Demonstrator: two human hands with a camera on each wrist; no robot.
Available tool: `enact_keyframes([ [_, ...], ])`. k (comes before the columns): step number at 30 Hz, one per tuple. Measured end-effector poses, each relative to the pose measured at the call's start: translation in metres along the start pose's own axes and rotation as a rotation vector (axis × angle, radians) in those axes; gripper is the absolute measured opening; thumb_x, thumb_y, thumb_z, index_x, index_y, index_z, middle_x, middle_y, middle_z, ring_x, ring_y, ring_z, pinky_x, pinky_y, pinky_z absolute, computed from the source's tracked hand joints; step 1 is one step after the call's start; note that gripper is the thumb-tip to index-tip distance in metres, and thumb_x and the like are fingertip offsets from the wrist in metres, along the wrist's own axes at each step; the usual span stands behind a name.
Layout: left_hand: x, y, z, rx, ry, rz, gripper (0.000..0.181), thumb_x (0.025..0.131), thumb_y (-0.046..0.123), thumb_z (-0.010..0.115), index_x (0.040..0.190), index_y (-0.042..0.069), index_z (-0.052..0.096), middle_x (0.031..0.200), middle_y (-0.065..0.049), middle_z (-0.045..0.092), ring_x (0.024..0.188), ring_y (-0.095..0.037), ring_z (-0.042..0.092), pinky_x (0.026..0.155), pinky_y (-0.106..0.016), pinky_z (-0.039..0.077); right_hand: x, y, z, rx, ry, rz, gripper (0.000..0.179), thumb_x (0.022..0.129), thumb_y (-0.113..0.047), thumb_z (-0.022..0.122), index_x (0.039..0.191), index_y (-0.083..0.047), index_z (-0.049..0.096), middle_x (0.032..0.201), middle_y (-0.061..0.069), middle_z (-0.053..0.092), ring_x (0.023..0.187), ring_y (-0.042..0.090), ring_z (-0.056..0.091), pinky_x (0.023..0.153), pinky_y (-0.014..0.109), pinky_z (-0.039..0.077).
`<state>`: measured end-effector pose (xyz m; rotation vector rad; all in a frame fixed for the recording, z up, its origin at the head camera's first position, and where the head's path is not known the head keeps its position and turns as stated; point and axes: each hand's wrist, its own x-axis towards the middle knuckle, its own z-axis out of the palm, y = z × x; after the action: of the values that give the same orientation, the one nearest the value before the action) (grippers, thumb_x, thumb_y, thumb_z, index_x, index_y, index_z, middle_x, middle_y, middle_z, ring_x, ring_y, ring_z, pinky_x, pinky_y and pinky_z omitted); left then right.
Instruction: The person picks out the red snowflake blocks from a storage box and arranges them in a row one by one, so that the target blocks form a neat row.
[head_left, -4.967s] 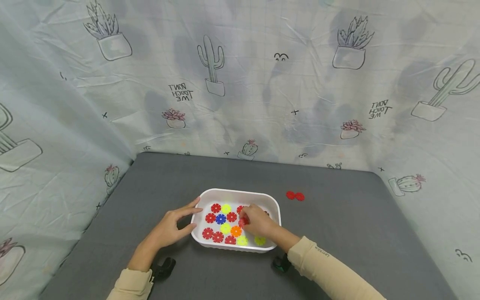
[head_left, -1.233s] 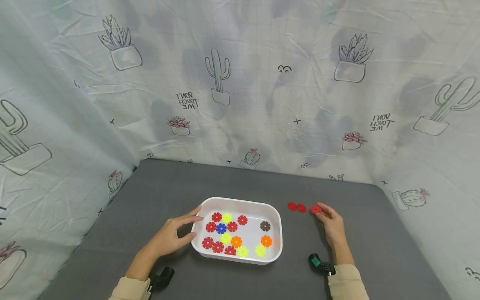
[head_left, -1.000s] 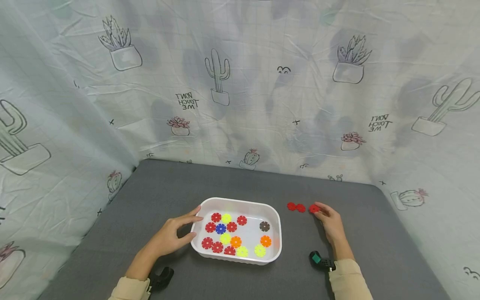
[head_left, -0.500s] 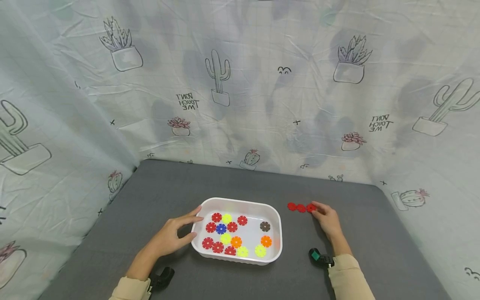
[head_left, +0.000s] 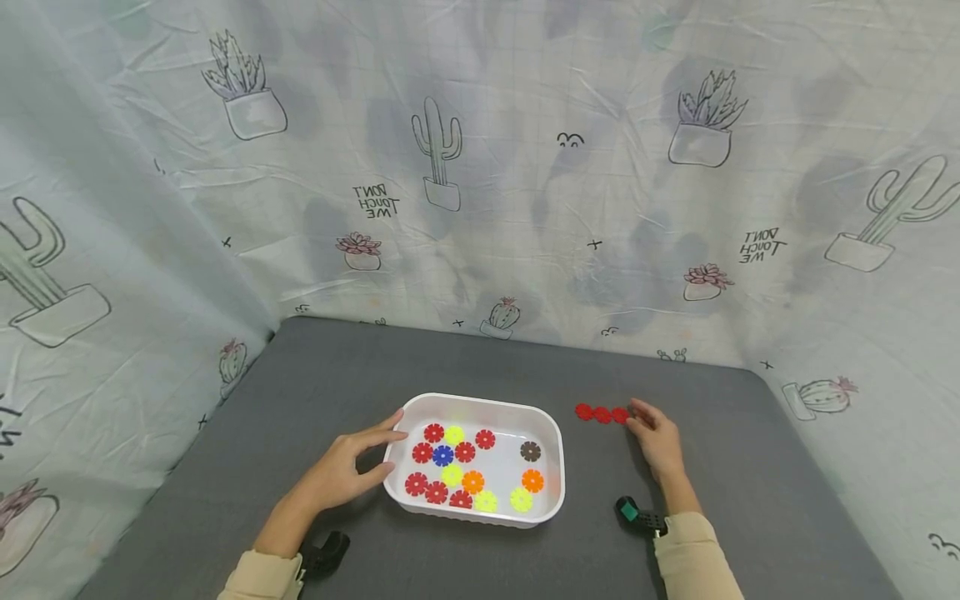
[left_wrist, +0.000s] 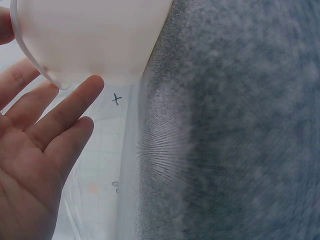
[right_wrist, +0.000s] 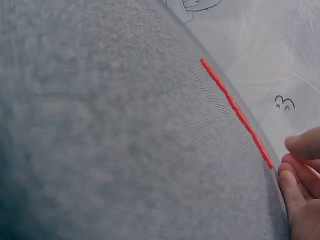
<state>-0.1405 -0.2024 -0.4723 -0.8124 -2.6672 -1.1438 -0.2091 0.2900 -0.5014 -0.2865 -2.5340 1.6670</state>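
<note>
Three red notched discs (head_left: 602,414) lie flat in a row on the grey table, edge to edge. My right hand (head_left: 658,439) hovers just right of the last disc, fingers relaxed and holding nothing. From the right wrist, the row (right_wrist: 235,110) appears edge-on as a thin red strip, with the fingertips (right_wrist: 287,177) beside its near end. My left hand (head_left: 347,464) rests at the left side of a white tray (head_left: 551,425), its fingers mostly straight over and along the rim. In the left wrist view, the extended fingers (left_wrist: 75,107) overlap the tray wall (left_wrist: 95,40).
Inside the tray are several more discs, among them a blue disc (head_left: 443,456), a brown disc (head_left: 530,452), an orange disc (head_left: 532,481) and a yellow disc (head_left: 521,500). A cactus-print curtain (head_left: 525,208) encloses the table (head_left: 465,558) at the back and sides.
My right hand took a red disc from the tray, set it down at the right end of the pair, slid it left against them and let go. The left hand stayed at the tray.
</note>
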Motion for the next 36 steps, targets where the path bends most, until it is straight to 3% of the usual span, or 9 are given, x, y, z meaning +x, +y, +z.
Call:
enact_keyframes([
  [4, 0.001, 0.0, -0.001, 0.005, -0.003, -0.002, 0.041, 0.083, 0.018, 0.071, 0.123, 0.011, 0.063, 0.145, -0.007, 0.045, 0.128, -0.03, 0.049, 0.097, -0.055, 0.044, -0.002, -0.002, 0.001, 0.097, 0.022, 0.028, 0.045, 0.096, -0.011, 0.054, 0.138, 0.001, 0.044, 0.138, 0.022, 0.046, 0.099, -0.008, 0.049, 0.076, 0.002, 0.04],
  [8, 0.001, -0.001, -0.001, 0.006, -0.001, 0.003, 0.041, 0.083, 0.018, 0.071, 0.123, 0.011, 0.064, 0.145, -0.006, 0.046, 0.128, -0.029, 0.049, 0.097, -0.055, 0.044, -0.006, -0.007, 0.002, 0.135, 0.013, 0.04, 0.048, 0.095, -0.015, 0.056, 0.14, -0.001, 0.042, 0.139, 0.022, 0.045, 0.094, -0.014, 0.048, 0.076, 0.004, 0.04],
  [19, 0.002, 0.0, 0.001, -0.001, 0.0, 0.013, 0.041, 0.083, 0.017, 0.071, 0.122, 0.01, 0.064, 0.145, -0.007, 0.045, 0.128, -0.029, 0.049, 0.097, -0.055, 0.044, -0.025, -0.028, 0.021, 0.146, -0.102, -0.097, 0.054, 0.091, -0.013, 0.063, 0.139, 0.002, 0.042, 0.14, 0.025, 0.044, 0.113, 0.0, 0.051, 0.085, 0.005, 0.043],
  [22, 0.002, 0.0, 0.0, -0.002, 0.003, 0.008, 0.041, 0.083, 0.017, 0.071, 0.123, 0.011, 0.064, 0.145, -0.006, 0.046, 0.128, -0.029, 0.049, 0.097, -0.055, 0.044, -0.033, -0.038, 0.029, 0.17, -0.127, -0.131, 0.053, 0.09, -0.009, 0.064, 0.137, 0.003, 0.044, 0.139, 0.025, 0.045, 0.117, 0.008, 0.052, 0.087, 0.006, 0.043],
  [29, 0.001, 0.0, -0.001, -0.001, 0.001, -0.004, 0.041, 0.083, 0.018, 0.07, 0.123, 0.011, 0.063, 0.145, -0.006, 0.045, 0.128, -0.029, 0.049, 0.097, -0.055, 0.045, -0.05, -0.067, 0.048, 0.241, -0.191, -0.225, 0.05, 0.086, 0.001, 0.064, 0.133, 0.007, 0.047, 0.135, 0.031, 0.046, 0.117, 0.012, 0.055, 0.091, 0.009, 0.044],
  [36, 0.001, 0.001, 0.0, 0.001, 0.008, 0.005, 0.041, 0.082, 0.016, 0.071, 0.122, 0.01, 0.064, 0.144, -0.008, 0.046, 0.127, -0.03, 0.05, 0.096, -0.055, 0.045, -0.067, -0.094, 0.068, 0.266, -0.278, -0.296, 0.048, 0.087, -0.001, 0.064, 0.132, 0.006, 0.048, 0.133, 0.027, 0.05, 0.124, 0.034, 0.05, 0.096, 0.012, 0.042],
])
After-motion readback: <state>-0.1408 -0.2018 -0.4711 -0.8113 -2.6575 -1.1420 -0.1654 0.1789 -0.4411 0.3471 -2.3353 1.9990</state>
